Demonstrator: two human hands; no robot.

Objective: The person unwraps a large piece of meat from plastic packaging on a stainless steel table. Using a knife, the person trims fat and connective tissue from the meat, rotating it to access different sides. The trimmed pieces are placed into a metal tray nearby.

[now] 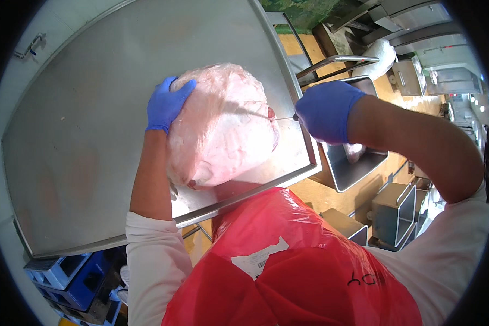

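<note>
A large, rounded piece of meat point(223, 127), pale pink and coated in fat, lies on the steel table point(92, 146) close to its right corner. My left hand point(167, 104), in a blue glove, rests against the meat's upper left side with thumb and fingers apart. On the other side, my blue-gloved right hand point(327, 110) is closed around a knife point(286, 118). Its thin blade points left and meets the meat's right edge, where a darker red patch shows. The fist hides most of the knife's handle.
A raised rim point(288, 60) borders the table. Right of it stands a steel tub cart point(358, 174) with some meat inside, below my right forearm. More steel bins point(394, 214) are on the yellow floor. Blue pallets point(87, 280) are stacked at lower left.
</note>
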